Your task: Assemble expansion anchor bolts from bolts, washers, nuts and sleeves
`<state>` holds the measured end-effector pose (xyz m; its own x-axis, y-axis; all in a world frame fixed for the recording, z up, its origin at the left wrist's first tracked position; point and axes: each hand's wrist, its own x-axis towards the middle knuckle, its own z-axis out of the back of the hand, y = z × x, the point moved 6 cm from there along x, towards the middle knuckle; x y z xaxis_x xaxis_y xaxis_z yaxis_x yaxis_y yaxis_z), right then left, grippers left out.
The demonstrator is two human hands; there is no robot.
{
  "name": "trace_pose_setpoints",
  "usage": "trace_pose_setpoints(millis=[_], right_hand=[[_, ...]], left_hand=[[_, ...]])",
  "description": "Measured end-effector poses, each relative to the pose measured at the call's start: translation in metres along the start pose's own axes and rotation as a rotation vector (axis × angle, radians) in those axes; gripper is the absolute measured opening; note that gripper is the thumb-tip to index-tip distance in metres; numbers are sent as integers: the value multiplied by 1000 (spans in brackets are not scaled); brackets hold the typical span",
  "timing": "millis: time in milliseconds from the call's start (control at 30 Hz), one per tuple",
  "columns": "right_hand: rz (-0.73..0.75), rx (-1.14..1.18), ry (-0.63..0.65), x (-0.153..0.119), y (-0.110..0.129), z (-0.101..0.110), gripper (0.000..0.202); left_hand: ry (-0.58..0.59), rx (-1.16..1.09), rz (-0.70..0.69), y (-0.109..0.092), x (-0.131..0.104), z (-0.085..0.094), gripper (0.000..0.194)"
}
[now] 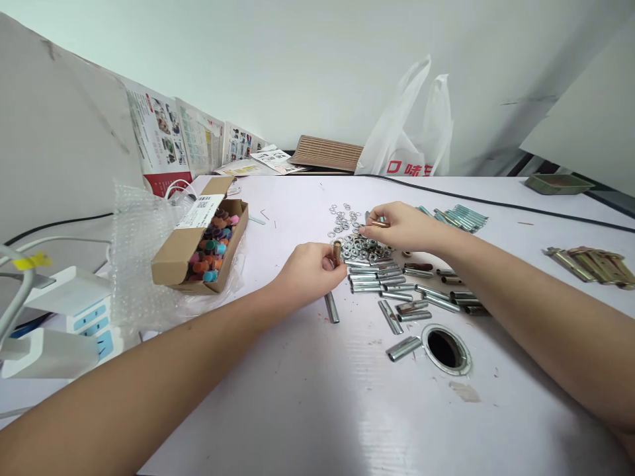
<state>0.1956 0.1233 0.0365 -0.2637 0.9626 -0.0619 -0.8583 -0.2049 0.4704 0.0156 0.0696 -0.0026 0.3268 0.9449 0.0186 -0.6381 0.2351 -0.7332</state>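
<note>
My left hand [313,268] pinches a small copper-coloured tube [337,252], held upright with its open end up. Beyond and to the right, my right hand [391,225] has its fingers closed on a copper-coloured piece [381,224], lying nearly level. Small nuts and washers [364,248] are heaped between and below the hands, with thin rings [342,218] scattered behind them. Several silver metal tubes [391,287] lie in rows nearer to me. One separate tube [332,308] rests just below my left hand.
An open cardboard box [171,261] of colourful pieces stands left on bubble wrap [136,264], near white power plugs [74,354]. A round hole [446,349] opens in the table at right. Bolts [595,264] lie far right; a plastic bag [409,139] stands behind.
</note>
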Motion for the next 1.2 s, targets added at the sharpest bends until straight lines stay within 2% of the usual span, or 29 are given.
trace_pose_setpoints(millis=[100, 233, 367, 500, 733, 867, 1000, 1100, 1200], right_hand=[[67, -52, -37, 18, 4, -8, 25], [61, -21, 38, 33, 0, -18, 21], [50, 2, 94, 32, 1, -19, 21], [20, 16, 150, 29, 3, -20, 19], [9, 18, 175, 23, 0, -17, 11], [-78, 129, 156, 14, -5, -7, 15], [-140, 265, 104, 12, -12, 3, 21], [-175, 266, 71, 13, -18, 6, 28], [-172, 202, 13, 15, -20, 8, 25]], left_hand=[[-5, 29, 0, -1, 1, -1, 18], [-4, 30, 28, 0, 3, -2, 18], [-9, 34, 3, -2, 3, -2, 19], [-50, 136, -22, -5, 1, -2, 33], [-84, 199, -29, -10, -4, 5, 34], [-110, 271, -62, -13, -4, 10, 38], [-37, 333, -68, -14, -4, 4, 36], [-10, 350, -75, -14, -4, 2, 33], [-9, 358, -80, -14, -5, 2, 25]])
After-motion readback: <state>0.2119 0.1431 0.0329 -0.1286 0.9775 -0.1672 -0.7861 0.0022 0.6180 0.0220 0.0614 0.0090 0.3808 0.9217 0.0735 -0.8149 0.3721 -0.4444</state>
